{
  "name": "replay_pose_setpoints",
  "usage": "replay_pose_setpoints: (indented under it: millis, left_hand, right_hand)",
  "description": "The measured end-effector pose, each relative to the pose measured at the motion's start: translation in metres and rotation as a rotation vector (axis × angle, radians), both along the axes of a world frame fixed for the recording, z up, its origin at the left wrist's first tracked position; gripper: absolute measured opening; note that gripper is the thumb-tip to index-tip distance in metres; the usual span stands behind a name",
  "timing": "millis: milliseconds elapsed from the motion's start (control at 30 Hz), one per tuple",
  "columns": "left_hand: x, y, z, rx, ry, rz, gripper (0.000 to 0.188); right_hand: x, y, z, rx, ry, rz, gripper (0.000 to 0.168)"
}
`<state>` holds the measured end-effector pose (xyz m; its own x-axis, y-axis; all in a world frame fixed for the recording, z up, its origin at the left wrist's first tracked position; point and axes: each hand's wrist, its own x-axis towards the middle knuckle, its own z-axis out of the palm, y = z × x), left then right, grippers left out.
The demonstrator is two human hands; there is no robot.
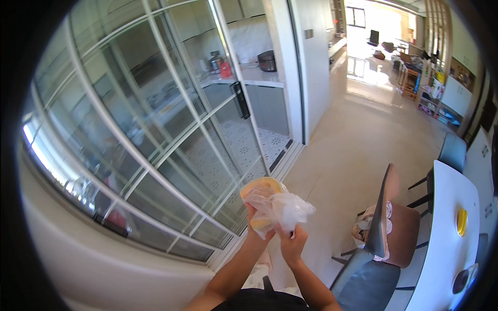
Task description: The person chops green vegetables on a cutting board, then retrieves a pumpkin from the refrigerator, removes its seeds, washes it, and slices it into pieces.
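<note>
A translucent plastic bag (290,208) with a yellow-orange item (262,186) inside is held up in front of my body. My left hand (255,221) supports it from the left and underneath, its fingers partly hidden by the plastic. With my right hand (293,241) I pinch the bunched, loose part of the bag at its lower right. What exactly the yellow-orange contents are, the cloudy plastic does not let me tell.
A sliding glass door (163,155) with a black handle (240,100) stands close on the left, partly open to a kitchen with a rice cooker (267,61). At right are chairs (365,280) and a white table (447,233) bearing a yellow object (462,222).
</note>
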<state>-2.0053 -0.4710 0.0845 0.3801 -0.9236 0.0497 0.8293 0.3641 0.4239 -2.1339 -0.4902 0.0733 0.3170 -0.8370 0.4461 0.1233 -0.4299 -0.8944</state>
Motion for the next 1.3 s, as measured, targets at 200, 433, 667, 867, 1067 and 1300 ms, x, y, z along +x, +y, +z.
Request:
replay_pose_setpoints:
  millis: [200, 433, 667, 867, 1067, 1300]
  left_hand:
    - [0.101, -0.134, 0.003, -0.073, 0.072, -0.148, 0.078]
    - [0.192, -0.280, 0.024, -0.108, 0.088, -0.198, 0.081]
    - [0.275, -0.465, -0.003, 0.125, 0.083, 0.022, 0.081]
    - [0.363, -0.624, -0.025, 0.140, 0.056, 0.209, 0.077]
    - [0.488, -0.682, -0.039, 0.137, 0.108, 0.510, 0.075]
    - [0.621, -0.728, -0.021, -0.153, 0.266, 0.532, 0.071]
  right_hand:
    - [0.064, -0.112, 0.027, -0.304, 0.106, -0.335, 0.034]
    - [0.160, -0.261, 0.095, -0.370, 0.230, -0.499, 0.044]
    - [0.248, -0.454, 0.078, -0.666, 0.218, -0.436, 0.020]
    - [0.343, -0.587, 0.076, -0.646, 0.494, 0.176, 0.021]
    - [0.432, -0.736, 0.093, -0.609, 0.561, 0.199, 0.035]
    - [0.583, -0.802, 0.084, -0.833, 0.340, 0.835, 0.026]
